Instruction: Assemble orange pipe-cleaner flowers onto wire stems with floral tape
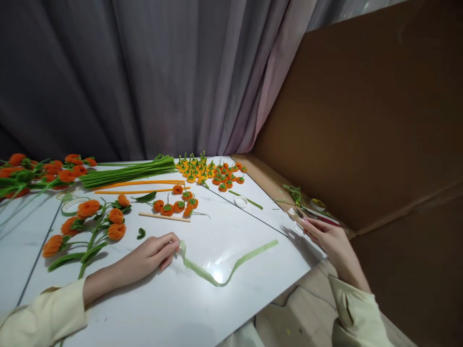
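My left hand (159, 251) is closed, pinching one end of a light green tape strip (202, 274) between thumb and fingers. From there the strip curls over the white table and its loose end lies to the right. Beyond the table's right edge is my right hand (327, 238), fingers drawn together around something largely hidden; dark and metallic tool parts (299, 213) show at its fingertips. Left of my left hand lies a green stem with orange pumpkin-like heads (116, 223) and long leaves. A small dark green leaf piece (141, 233) rests just above my left wrist.
Green pipe cleaners (130, 172) lie bundled at the back, beside yellow-and-green pieces (197, 168) and small orange pumpkins (223, 180). A wooden stick (164, 217), a white ring (240, 202) and a tape roll (74, 206) are nearby. A cardboard wall (379, 120) stands right.
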Demonstrator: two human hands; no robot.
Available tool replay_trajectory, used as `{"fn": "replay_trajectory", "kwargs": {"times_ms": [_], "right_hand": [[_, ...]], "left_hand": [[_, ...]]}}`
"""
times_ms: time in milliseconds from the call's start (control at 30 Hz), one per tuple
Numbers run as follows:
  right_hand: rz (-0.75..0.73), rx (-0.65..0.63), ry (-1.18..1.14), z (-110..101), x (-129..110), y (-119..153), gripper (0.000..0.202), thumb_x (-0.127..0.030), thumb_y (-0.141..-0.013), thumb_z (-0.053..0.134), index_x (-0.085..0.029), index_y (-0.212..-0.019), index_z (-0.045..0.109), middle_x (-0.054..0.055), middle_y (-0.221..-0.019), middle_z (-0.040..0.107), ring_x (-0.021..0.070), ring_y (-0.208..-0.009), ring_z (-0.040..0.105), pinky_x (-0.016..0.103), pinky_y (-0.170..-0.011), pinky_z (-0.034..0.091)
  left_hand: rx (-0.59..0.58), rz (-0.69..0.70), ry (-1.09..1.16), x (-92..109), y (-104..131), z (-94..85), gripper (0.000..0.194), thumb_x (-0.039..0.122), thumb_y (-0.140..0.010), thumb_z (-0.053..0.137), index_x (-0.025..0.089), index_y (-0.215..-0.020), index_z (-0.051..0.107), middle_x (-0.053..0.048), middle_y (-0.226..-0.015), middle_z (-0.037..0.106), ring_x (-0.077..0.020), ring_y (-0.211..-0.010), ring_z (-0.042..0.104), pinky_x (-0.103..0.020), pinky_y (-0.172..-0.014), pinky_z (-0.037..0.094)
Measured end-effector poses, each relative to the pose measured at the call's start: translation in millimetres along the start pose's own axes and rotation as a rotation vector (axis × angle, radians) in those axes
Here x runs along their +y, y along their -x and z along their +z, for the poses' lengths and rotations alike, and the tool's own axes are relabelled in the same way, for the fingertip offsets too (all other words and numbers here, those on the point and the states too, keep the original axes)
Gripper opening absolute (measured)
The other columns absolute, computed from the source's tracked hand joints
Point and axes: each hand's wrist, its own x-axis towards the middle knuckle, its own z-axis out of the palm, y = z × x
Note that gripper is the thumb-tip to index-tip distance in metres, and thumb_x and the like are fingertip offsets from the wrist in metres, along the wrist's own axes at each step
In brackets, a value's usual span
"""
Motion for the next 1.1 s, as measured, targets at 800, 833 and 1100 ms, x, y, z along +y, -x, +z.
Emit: {"fn": "replay_trajectory", "kwargs": {"times_ms": [800,833,1100], "right_hand": [[-0.410,-0.402,0.064,52.0,-89.5,43.4,0.049,-0.056,-0.081,0.052,-0.011,-0.081,0.073,0.007,-0.065,0.066,0.0172,-0.056,0.055,0.025,-0.051,0.042],[-0.453,-0.526,0.082,56.0,-104.8,38.5,0.049,-0.055,-0.083,0.050,-0.011,-0.078,0.072,0.005,-0.055,0.060,0.0146,-0.050,0.049,0.024,-0.048,0.039],[-0.667,-1.244,0.145,138.2,-184.8,-0.2,0.045,-0.052,-0.083,0.053,-0.011,-0.077,0.070,-0.001,-0.054,0.047,0.0087,-0.050,0.037,0.021,-0.048,0.030]], "left_hand": [[0.058,0.039,0.039,-1.1,1.1,-0.7,0.035,0.042,-0.095,0.027,0.019,-0.071,0.041,0.005,-0.054,0.046,-0.0118,-0.056,0.045,-0.024,-0.067,0.039],[0.085,0.033,0.055,-1.5,0.8,-1.0,0.035,0.042,-0.094,0.028,0.019,-0.071,0.041,0.005,-0.054,0.044,-0.0116,-0.055,0.044,-0.024,-0.064,0.039],[0.169,0.041,0.019,-6.5,0.2,-5.1,0.029,0.038,-0.094,0.031,0.018,-0.079,0.046,0.004,-0.064,0.040,-0.0108,-0.059,0.037,-0.023,-0.058,0.032]]}}
